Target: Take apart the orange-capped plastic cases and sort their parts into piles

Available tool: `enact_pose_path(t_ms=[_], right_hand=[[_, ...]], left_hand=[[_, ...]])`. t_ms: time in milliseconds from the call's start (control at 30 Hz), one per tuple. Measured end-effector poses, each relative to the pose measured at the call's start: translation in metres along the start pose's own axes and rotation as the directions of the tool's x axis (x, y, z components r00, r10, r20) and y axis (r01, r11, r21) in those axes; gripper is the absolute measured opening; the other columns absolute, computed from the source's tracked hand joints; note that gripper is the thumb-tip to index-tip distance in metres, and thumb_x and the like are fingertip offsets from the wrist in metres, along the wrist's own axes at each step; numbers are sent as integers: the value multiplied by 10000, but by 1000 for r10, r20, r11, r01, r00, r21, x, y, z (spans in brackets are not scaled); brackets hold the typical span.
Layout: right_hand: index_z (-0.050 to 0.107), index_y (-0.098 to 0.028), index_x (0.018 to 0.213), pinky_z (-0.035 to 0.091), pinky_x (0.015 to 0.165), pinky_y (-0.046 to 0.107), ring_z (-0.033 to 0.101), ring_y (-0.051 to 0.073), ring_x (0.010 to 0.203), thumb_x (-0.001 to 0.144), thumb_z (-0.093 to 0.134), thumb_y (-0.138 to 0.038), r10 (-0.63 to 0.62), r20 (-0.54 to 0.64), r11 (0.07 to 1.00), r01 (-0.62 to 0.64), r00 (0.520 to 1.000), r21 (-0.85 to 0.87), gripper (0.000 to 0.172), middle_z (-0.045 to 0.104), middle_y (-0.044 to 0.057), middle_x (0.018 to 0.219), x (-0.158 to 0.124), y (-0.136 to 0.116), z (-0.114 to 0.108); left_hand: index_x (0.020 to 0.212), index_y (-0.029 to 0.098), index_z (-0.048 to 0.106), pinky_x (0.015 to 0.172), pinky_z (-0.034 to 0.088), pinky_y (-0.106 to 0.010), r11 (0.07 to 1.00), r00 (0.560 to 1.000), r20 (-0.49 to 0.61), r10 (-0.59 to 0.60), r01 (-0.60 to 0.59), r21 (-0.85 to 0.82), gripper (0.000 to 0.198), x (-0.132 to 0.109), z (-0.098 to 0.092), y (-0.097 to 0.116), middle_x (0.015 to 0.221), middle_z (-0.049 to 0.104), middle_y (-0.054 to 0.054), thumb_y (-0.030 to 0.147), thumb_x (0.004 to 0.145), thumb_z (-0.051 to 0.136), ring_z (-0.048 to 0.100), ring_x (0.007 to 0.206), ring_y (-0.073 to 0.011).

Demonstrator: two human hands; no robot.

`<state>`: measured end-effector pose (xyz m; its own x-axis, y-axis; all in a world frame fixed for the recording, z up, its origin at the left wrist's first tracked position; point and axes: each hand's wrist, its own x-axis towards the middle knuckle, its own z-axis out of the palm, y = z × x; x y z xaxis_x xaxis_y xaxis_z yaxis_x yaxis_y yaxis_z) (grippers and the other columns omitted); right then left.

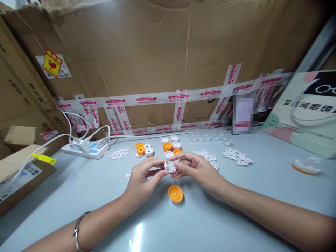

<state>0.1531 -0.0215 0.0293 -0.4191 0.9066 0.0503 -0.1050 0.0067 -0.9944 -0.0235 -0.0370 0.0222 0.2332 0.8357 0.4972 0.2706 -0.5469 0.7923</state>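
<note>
My left hand pinches a small white plastic piece between thumb and fingertips. Just beside it, my right hand grips a white round disc with holes by its edge. The two white parts meet or nearly meet; I cannot tell whether they are joined. On the table below my hands lies a round orange cap with a white underside and a pale dot at its centre. Behind my fingers stand several white and orange round caps, some stacked and partly hidden by my right hand.
Small white pieces lie by a power strip at left. Clear cups, white perforated discs and a blurred-out upright phone-like object are at right. A clear-and-orange part sits far right. A large cardboard box walls the back.
</note>
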Motion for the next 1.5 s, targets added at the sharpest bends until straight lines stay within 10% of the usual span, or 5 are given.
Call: enact_pose_path(t_ms=[867,1100,1333,1500], right_hand=[[611,-174,834,549,697,297,641,134,700,701,638,-289,-207,27,908,202,978,-366,178,682,29,798,-2,-2,-3],[639,-206,843,522,633,254,621,128,627,708,609,-232,-358,160,710,380,920,-593,140,688,8,735,-6,-13,-7],[644,-204,782,490,625,268,600,147,636,690,608,-296,-312,70,632,262,947,-729,135,661,17,716,13,-28,-56],[639,-179,786,457,584,263,563,149,625,646,633,-316,-61,14,627,49,998,-778,196,618,16,663,23,-35,-97]], left_hand=[[845,159,644,769,498,-284,996,999,-33,-13,15,86,123,0,1,4,846,674,-46,234,757,604,620,813,-168],[849,157,643,757,500,-276,993,997,-23,68,-65,95,112,-1,0,7,846,669,-52,198,756,596,617,801,-165],[871,148,610,810,500,-273,999,995,-82,-49,47,-26,125,2,-8,5,881,648,-56,218,773,579,604,874,-163],[867,138,591,785,516,-263,986,994,3,-113,113,-119,124,2,-5,4,870,650,-60,215,770,576,617,824,-146]])
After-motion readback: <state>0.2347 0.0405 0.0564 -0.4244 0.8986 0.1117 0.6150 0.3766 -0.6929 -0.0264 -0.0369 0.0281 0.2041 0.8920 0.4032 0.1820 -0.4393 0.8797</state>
